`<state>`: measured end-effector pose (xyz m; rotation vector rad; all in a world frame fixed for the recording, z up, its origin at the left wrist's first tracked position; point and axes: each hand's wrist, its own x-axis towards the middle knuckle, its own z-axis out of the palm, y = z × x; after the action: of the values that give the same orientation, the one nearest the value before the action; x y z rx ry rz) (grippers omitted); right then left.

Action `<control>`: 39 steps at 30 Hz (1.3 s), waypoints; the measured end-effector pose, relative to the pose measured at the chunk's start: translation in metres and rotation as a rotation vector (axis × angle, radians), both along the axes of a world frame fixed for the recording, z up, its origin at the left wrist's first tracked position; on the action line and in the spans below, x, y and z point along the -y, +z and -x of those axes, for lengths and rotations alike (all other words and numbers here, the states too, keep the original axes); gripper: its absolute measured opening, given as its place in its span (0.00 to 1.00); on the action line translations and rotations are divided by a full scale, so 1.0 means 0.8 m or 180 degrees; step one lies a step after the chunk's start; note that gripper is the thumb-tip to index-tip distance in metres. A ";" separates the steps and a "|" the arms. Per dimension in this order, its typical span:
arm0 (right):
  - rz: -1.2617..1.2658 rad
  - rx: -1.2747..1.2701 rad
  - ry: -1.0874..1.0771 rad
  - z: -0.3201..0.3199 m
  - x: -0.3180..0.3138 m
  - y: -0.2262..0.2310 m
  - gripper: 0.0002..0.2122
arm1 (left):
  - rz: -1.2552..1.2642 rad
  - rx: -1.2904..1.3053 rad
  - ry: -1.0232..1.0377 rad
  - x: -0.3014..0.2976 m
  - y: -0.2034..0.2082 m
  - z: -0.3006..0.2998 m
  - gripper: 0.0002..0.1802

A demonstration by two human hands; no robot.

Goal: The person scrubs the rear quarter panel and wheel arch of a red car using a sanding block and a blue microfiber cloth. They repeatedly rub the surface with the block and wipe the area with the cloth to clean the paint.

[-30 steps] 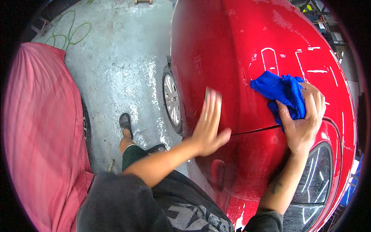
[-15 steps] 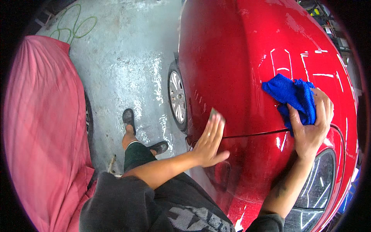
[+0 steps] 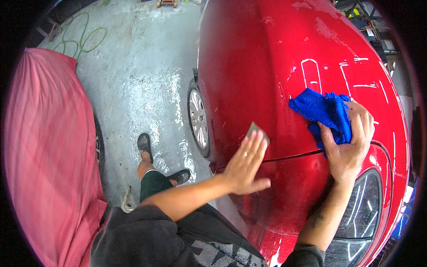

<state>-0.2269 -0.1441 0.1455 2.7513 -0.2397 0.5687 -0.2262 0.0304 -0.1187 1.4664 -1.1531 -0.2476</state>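
Observation:
A glossy red car [image 3: 267, 53] fills the right half of the view. My right hand [image 3: 349, 144] grips a bunched blue microfibre cloth [image 3: 324, 111] and presses it on the car's front panel, just above the headlight [image 3: 360, 213]. My left hand [image 3: 244, 164] lies flat on the red panel near the seam, fingers together. Under its fingertips is a small grey rectangular pad [image 3: 258, 131], pressed against the paint.
The car's front wheel [image 3: 198, 118] stands on the wet concrete floor [image 3: 133, 80]. A second vehicle under a red cover [image 3: 44, 147] is on the left. My foot in a dark sandal [image 3: 144, 144] is between them. A green hose [image 3: 80, 38] lies coiled far back.
My left hand has slid down and slightly right along the red panel, and the grey pad now shows under its fingertips. My right hand keeps pressing the blue cloth in about the same spot.

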 end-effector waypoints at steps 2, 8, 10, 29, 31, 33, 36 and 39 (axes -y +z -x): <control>0.0016 0.0023 0.0083 -0.005 -0.003 0.006 0.24 | 0.0057 0.0353 0.0552 0.055 0.001 -0.104 0.66; -0.0059 0.0161 0.0291 -0.011 0.002 -0.002 0.23 | 0.0008 0.0161 0.1629 0.177 -0.001 -0.333 0.46; -0.0027 0.0044 0.0073 -0.006 0.001 0.000 0.23 | -0.0133 0.0057 0.1137 0.106 0.001 -0.178 0.52; 0.0006 -0.0080 0.0035 0.001 0.011 -0.006 0.27 | 0.0068 -0.0644 0.0135 -0.027 -0.108 0.012 0.64; 0.0066 -0.0109 0.0089 -0.006 0.009 -0.001 0.28 | -0.0165 -0.0511 0.0910 0.048 -0.117 -0.125 0.63; -0.0128 -0.0013 0.0182 -0.015 0.002 -0.004 0.29 | -0.0072 -0.1303 0.1330 0.092 -0.117 -0.270 0.56; -0.0080 -0.0054 0.0060 -0.003 0.004 -0.006 0.29 | -0.0089 -0.1494 0.1334 0.096 -0.118 -0.243 0.48; 0.0071 -0.0026 0.0098 0.002 0.011 -0.012 0.26 | -0.0388 -0.0998 0.0767 0.010 -0.119 -0.011 0.58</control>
<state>-0.2283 -0.1533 0.1360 2.7397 -0.1884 0.5644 -0.2176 0.0224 -0.2138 1.5918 -0.7129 -0.3703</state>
